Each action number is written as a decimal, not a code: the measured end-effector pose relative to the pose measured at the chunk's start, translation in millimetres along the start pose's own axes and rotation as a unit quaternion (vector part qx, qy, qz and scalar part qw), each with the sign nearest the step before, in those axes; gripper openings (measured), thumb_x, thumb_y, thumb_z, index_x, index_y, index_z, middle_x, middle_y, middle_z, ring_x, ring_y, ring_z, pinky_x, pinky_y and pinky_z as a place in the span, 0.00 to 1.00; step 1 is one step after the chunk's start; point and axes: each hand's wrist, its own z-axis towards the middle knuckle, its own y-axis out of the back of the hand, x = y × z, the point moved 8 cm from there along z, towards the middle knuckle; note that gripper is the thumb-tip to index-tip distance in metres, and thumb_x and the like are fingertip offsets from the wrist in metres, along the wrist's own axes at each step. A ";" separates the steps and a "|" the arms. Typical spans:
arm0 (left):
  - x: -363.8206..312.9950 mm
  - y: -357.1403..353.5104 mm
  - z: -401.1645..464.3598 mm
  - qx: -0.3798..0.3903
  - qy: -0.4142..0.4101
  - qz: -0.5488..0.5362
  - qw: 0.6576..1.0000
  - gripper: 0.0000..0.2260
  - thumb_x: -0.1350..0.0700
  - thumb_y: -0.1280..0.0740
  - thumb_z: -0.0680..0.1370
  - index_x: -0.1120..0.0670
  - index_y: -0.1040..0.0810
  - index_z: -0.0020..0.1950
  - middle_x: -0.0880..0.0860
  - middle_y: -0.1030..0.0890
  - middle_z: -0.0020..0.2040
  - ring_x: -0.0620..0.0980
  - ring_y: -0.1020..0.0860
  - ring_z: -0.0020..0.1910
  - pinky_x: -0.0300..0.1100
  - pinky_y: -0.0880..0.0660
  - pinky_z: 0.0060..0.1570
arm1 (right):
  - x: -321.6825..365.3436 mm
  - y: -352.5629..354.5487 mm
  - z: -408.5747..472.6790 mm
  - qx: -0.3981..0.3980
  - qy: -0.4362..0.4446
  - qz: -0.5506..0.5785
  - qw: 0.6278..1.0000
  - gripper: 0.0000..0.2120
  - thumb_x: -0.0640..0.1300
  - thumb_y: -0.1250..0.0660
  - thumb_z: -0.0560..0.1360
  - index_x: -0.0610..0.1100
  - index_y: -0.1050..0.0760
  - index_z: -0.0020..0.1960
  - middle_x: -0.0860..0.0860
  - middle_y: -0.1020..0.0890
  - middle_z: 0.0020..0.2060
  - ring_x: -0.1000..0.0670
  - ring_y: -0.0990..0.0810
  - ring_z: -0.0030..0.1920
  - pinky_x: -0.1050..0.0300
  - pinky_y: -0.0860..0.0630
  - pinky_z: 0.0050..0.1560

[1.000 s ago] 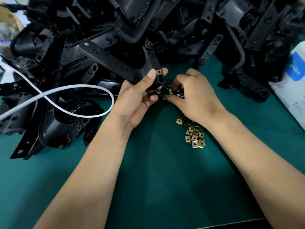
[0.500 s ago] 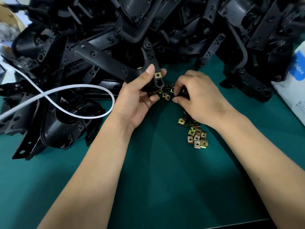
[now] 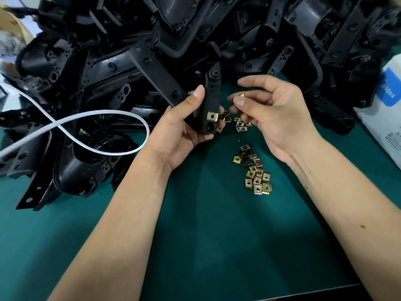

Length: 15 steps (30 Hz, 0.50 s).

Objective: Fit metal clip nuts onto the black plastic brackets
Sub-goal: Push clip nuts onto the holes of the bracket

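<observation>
The left hand (image 3: 184, 129) grips a black plastic bracket (image 3: 209, 101) upright over the green mat (image 3: 195, 235), thumb along its left face and fingers wrapped behind. One brass-coloured clip nut (image 3: 212, 116) already sits on the bracket's lower end, just above an empty round hole (image 3: 210, 127) that looks like the next seat. The right hand (image 3: 275, 114), just right of the bracket and apart from it, pinches a second clip nut (image 3: 242, 96) between thumb and forefinger, its other fingers loosely spread.

By my reading, this bracket is about half done: one nut on, one in hand and not yet seated. Far more is left overall. Behind and left of the bracket lies a big heap of black brackets (image 3: 130, 61), and I can make out no nuts on them, though the tangle hides much. Loose clip nuts remain in two clusters: a small one (image 3: 239, 124) on the mat just right of the bracket's lower end, and a larger one (image 3: 256, 172) nearer the person.

The gap between bracket and right hand is open, so the pinched nut looks to have a free path. The heap crowds close behind the bracket, a white cable (image 3: 97, 114) loops to its left, and a white package (image 3: 386, 118) stands far right. The mat nearer the person offers the widest room, ending at its near edge (image 3: 260, 295).
</observation>
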 end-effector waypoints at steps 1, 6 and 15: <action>0.4 0.5 0.7 -0.004 0.003 -0.008 1.000 0.12 0.46 0.32 0.81 0.54 0.19 0.51 0.55 0.15 0.45 0.53 0.15 0.40 0.41 0.21 0.36 | -0.4 0.1 -0.4 -0.005 -0.002 0.014 1.000 0.11 0.29 0.28 0.76 0.38 0.22 0.56 0.43 0.12 0.44 0.49 0.14 0.41 0.61 0.22 0.40; 1.6 1.5 3.0 -0.008 -0.003 -0.015 1.000 0.06 0.55 0.28 0.77 0.52 0.22 0.41 0.52 0.15 0.44 0.52 0.15 0.42 0.45 0.19 0.42 | -4.2 4.0 -2.5 -0.044 -0.006 0.045 0.998 0.07 0.30 0.25 0.74 0.38 0.19 0.48 0.44 0.15 0.39 0.49 0.16 0.38 0.60 0.22 0.40; 9.0 6.2 6.5 -0.017 0.027 -0.067 0.997 0.17 0.58 0.26 0.73 0.56 0.28 0.59 0.56 0.18 0.54 0.51 0.16 0.50 0.47 0.19 0.54 | -8.4 -6.8 -4.6 0.004 0.008 -0.023 1.000 0.09 0.32 0.27 0.77 0.41 0.17 0.55 0.46 0.14 0.40 0.51 0.17 0.39 0.61 0.21 0.42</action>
